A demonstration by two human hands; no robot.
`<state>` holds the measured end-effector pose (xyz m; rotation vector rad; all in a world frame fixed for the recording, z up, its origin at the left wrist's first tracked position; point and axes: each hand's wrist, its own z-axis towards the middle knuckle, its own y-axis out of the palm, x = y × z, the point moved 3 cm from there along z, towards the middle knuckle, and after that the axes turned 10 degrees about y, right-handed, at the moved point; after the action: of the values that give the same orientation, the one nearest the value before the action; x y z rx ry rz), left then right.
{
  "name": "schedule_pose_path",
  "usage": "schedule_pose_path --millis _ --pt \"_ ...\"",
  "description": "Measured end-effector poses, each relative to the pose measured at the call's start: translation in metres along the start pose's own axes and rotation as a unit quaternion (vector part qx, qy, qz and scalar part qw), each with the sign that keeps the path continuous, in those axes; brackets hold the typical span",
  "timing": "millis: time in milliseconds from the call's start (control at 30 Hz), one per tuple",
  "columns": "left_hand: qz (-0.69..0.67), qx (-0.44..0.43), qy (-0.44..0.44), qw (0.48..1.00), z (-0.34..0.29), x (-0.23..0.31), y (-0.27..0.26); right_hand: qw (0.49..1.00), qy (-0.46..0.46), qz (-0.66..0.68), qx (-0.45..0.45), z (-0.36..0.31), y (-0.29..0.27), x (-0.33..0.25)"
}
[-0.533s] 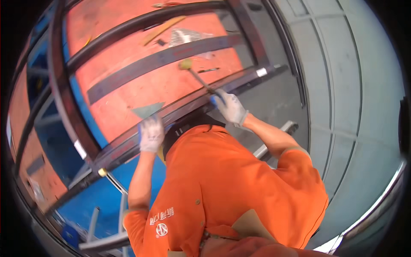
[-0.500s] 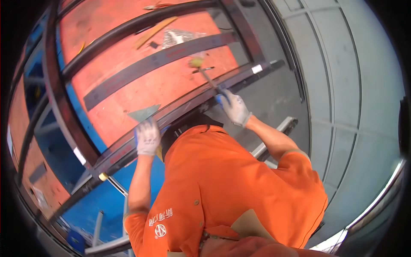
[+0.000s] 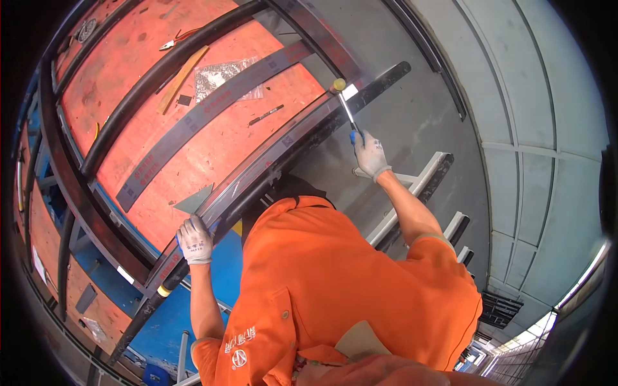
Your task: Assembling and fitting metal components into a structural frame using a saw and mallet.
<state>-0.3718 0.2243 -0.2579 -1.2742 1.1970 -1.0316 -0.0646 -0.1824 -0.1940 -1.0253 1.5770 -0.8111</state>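
My right hand (image 3: 370, 154), in a pale work glove, grips the handle of a mallet (image 3: 347, 109) with a yellow head and a metal shaft. The mallet head is over the right corner of a dark frame, next to a white sticker (image 3: 349, 91); whether it touches cannot be told. My left hand (image 3: 194, 240), gloved too, has its fingers curled over the near frame rail (image 3: 257, 168), toward its left end. A grey-green triangular plate (image 3: 194, 200) lies just beyond that hand. Plastic film partly covers the rail.
Beneath the frame is a red work surface (image 3: 154, 83) holding a bag of small hardware (image 3: 222, 77), a wooden strip (image 3: 183, 80), a black marker (image 3: 266, 115) and pliers (image 3: 179, 39). A flat crossbar (image 3: 212, 103) spans the frame. Padded support arms (image 3: 432, 177) stick out at right.
My right hand has moved right with the mallet, whose head has gone from over the red surface to the frame's corner. My left hand has shifted left along the rail. The view has shifted too.
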Motion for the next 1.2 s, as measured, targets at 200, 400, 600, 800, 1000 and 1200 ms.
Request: schedule_pose_path --millis 200,400,600,800,1000,1200 --pt "0.004 0.033 0.008 0.999 -0.002 -0.001 0.0 0.999 0.019 -0.034 0.004 -0.002 -0.008 0.004" --pt "0.016 0.016 -0.003 1.0 0.0 0.0 -0.004 0.999 0.019 -0.042 -0.014 0.01 -0.01 0.015" --pt "-0.064 0.082 -0.007 0.995 0.005 -0.003 -0.015 0.968 0.039 0.116 -0.219 0.017 -0.053 -0.093" --pt "-0.143 0.141 -0.034 0.979 0.003 0.005 -0.01 0.843 -0.054 0.024 -0.534 -0.045 0.008 -0.273" --pt "-0.081 0.153 -0.058 0.983 0.007 0.01 -0.011 0.686 -0.109 0.067 -0.716 -0.15 0.129 -0.389" --pt "-0.085 0.249 -0.021 0.964 0.006 0.01 0.002 0.669 -0.123 -0.012 -0.733 -0.21 0.212 -0.403"
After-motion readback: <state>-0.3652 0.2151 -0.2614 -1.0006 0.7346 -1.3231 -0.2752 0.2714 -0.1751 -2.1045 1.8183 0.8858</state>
